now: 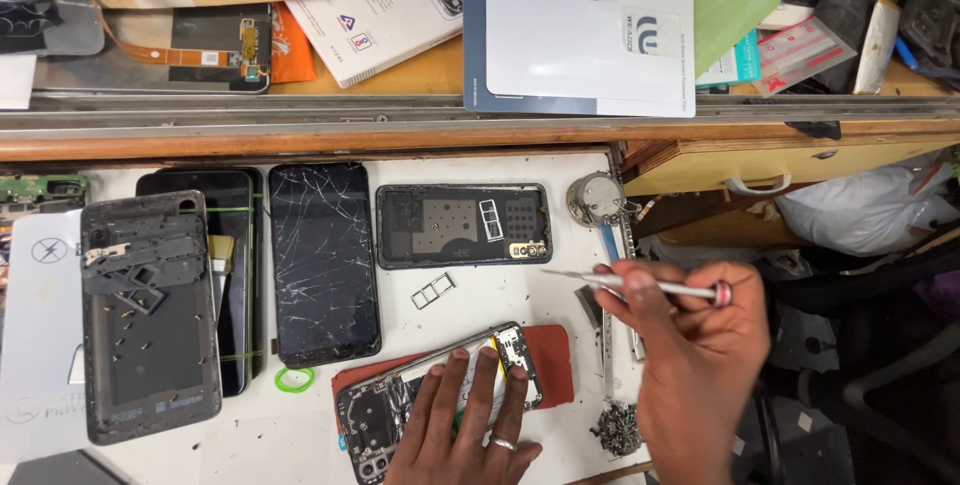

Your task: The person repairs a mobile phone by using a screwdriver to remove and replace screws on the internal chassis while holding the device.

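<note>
My left hand (462, 423) lies flat, fingers spread, on an opened phone (372, 412) whose circuit board shows; the phone rests on a red mat (552, 357) near the front edge. My right hand (695, 345) is closed around thin metal tweezers (600, 281), held level with the tip pointing left, above the table and apart from the phone. A small silver card tray (433, 291) lies between the tweezers' tip and the phone.
A white work surface (500, 285) holds a phone with a cracked screen (322, 260), a dark phone frame (463, 225), a grey back cover (148, 315), a green ring (294, 379) and a screw pile (617, 429). A cluttered wooden shelf (420, 73) runs behind.
</note>
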